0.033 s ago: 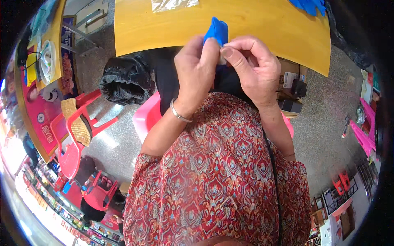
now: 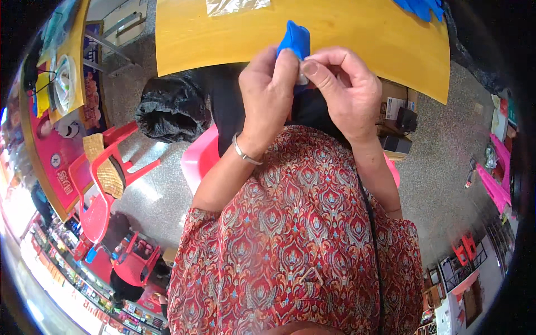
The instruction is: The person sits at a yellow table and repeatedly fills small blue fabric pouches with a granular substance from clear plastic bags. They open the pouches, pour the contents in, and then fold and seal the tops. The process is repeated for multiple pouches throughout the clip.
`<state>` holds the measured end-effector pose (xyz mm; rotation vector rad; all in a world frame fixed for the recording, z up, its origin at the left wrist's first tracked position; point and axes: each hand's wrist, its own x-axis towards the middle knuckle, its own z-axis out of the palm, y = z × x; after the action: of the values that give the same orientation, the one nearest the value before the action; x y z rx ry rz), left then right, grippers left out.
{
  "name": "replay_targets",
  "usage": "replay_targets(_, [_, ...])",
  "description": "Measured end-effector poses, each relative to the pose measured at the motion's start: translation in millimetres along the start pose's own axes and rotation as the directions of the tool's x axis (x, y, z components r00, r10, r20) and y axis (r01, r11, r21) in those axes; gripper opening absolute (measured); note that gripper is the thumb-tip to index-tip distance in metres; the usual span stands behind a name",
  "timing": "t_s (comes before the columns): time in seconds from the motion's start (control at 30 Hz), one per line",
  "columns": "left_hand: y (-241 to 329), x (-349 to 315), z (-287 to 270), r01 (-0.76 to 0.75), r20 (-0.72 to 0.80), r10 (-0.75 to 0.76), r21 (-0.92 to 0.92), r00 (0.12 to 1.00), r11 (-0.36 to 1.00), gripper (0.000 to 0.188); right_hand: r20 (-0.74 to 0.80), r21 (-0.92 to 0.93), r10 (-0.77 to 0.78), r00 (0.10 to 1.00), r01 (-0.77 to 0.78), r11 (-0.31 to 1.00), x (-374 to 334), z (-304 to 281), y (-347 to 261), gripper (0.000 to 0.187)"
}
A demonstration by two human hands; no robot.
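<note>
In front of me, at the near edge of the yellow table (image 2: pixel 335 39), my left hand (image 2: pixel 271 89) grips a small folded blue cloth piece (image 2: pixel 294 40) between thumb and fingers. Its upper end sticks up past my knuckles. My right hand (image 2: pixel 349 92) is closed in a pinch, thumb against forefinger, at the lower edge of that piece. A small whitish, translucent bit (image 2: pixel 302 78) shows under the fingertips; I cannot make out what it is. More blue pieces (image 2: pixel 421 8) lie at the table's far right corner.
A clear plastic bag (image 2: pixel 237 5) lies on the table's far side. An open black bag (image 2: pixel 173 109) stands on the floor at the left, near a red plastic chair (image 2: pixel 97 215). Boxes (image 2: pixel 396 109) stand under the table at right.
The blue cloth piece and my left hand have shifted very slightly. Slightly more of the whitish bit shows below my fingertips. Both hands keep their grip.
</note>
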<state>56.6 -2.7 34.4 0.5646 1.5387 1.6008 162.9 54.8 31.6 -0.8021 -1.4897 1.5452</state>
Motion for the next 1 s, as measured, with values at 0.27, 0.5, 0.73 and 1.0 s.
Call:
replay_targets(0.27, [14.4, -5.8, -13.1, 0.257, 0.257, -0.207, -0.183, 0.944, 0.949, 0.03, 0.017, 0.132, 0.136, 0.991, -0.137, 0.982, 3.6, -12.3, 7.0, 0.011])
replay_targets(0.5, [8.8, -12.2, -10.9, 0.021, 0.155, -0.027, 0.041, 0.988, 0.999, 0.036, 0.074, 0.102, 0.118, 0.99, -0.125, 0.987, 2.8, -9.4, 1.4, 0.011])
replay_targets(0.73, [-10.3, -2.4, -10.6, -0.034, -0.005, 0.035, 0.136, 0.999, 0.99, 0.028, 0.048, 0.148, 0.039, 0.998, -0.046, 0.988, -4.6, 0.1, 13.6, 0.01])
replay_targets(1.0, [-6.7, -1.6, -4.0, 0.004, -0.004, -0.004, -0.039, 1.0, 0.999, 0.021, 0.035, 0.037, 0.024, 0.999, -0.025, 0.999, -2.6, -6.3, 11.1, 0.01])
